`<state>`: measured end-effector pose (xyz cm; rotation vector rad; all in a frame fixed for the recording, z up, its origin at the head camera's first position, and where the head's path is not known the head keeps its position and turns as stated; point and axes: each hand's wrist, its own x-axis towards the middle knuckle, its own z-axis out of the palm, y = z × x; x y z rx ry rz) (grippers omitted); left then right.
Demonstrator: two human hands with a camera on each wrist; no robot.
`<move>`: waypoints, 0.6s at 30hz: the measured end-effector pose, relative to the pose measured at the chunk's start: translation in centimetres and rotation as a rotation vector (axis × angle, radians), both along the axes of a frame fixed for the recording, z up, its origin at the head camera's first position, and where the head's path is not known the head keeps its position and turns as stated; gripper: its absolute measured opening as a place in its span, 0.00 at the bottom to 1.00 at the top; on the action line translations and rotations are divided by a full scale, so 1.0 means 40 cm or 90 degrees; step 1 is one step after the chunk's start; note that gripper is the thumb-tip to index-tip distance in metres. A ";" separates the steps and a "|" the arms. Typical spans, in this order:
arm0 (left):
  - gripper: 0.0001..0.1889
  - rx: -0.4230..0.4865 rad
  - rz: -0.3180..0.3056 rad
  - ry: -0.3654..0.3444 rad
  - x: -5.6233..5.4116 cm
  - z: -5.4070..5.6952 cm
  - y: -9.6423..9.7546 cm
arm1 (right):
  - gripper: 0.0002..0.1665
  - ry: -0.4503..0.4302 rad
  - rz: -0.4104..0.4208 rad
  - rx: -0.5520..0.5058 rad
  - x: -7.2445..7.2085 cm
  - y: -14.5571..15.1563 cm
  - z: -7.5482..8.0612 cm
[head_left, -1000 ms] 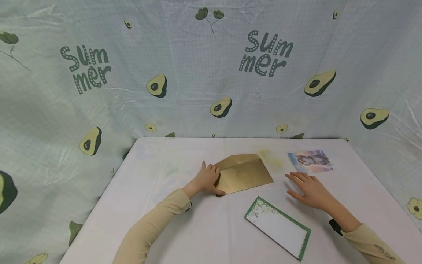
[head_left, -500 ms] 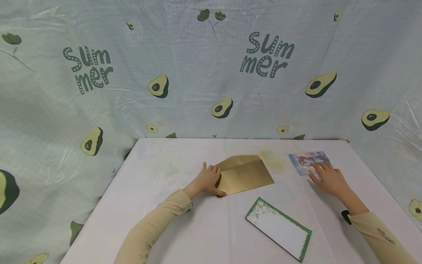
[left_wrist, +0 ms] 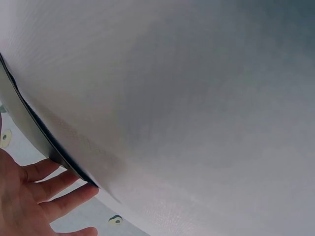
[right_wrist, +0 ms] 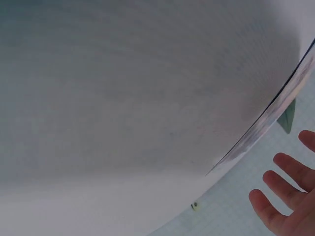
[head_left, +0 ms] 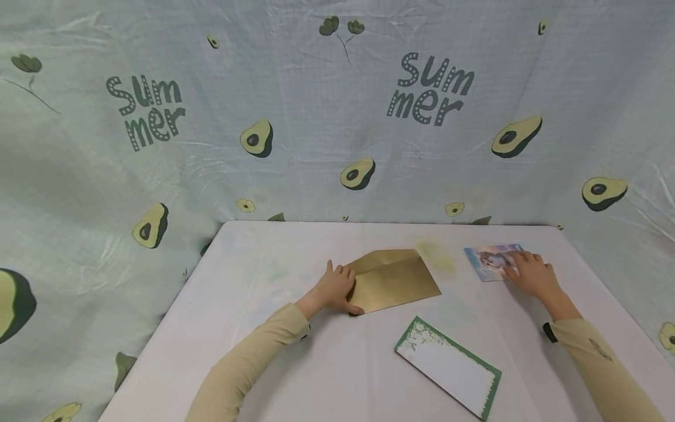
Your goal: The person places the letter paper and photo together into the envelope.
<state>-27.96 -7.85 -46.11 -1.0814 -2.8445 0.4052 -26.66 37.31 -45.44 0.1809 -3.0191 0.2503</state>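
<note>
The right hand [head_left: 531, 278] has moved to the right end of the picture card [head_left: 491, 261], flat on the table [head_left: 285, 252], far right; the left hand [head_left: 336, 288] stays on the gold envelope [head_left: 398, 282], fingers spread; the step seems a reach for the card, so the next move calls for catching its edge; only the right wrist view shows a gap between card and spread right fingers.

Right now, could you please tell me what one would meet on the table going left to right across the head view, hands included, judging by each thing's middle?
Left hand, gold envelope, green-bordered card, picture card, right hand.
</note>
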 end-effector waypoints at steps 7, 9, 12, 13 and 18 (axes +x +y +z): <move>0.48 -0.003 0.003 -0.008 0.003 0.008 0.001 | 0.31 -0.039 -0.023 0.003 -0.031 0.011 0.001; 0.48 -0.004 0.002 -0.005 0.004 0.008 0.002 | 0.32 -0.053 -0.031 0.000 -0.037 0.015 -0.001; 0.47 -0.003 -0.001 0.001 0.007 0.007 0.002 | 0.33 -0.080 -0.045 -0.009 -0.043 0.022 -0.005; 0.47 -0.003 -0.001 0.002 0.008 0.007 0.002 | 0.33 -0.088 -0.050 -0.012 -0.045 0.023 -0.007; 0.47 -0.008 -0.002 0.008 0.008 0.008 0.004 | 0.36 -0.110 -0.059 -0.013 -0.057 0.033 -0.016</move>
